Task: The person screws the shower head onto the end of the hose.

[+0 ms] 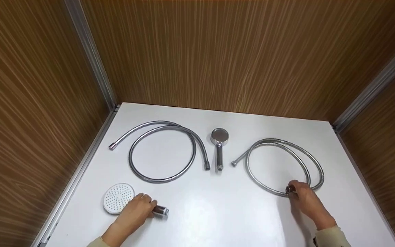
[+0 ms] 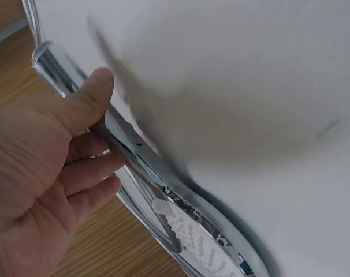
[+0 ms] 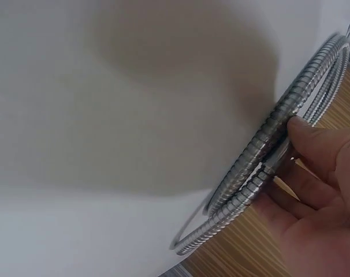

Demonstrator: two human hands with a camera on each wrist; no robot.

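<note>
My left hand (image 1: 136,210) grips the handle of a large round shower head (image 1: 118,198) at the front left, its white dotted face turned up. In the left wrist view the thumb lies over the chrome handle (image 2: 59,66), with fingers beneath it. At the right, my right hand (image 1: 305,199) holds a metal shower hose (image 1: 276,140) by one end, its dark end fitting (image 1: 290,189) poking out past the fingers. The right wrist view shows the ribbed hose (image 3: 253,153) between thumb and fingers. The hose's other end fitting (image 1: 234,163) lies on the table.
A second, darker grey shower hose (image 1: 156,180) lies coiled at the back left of the white table (image 1: 218,212). Between the hoses lies a smaller chrome shower head (image 1: 219,136), handle toward me. Wood-grain panels (image 1: 211,55) enclose the table at the back and sides.
</note>
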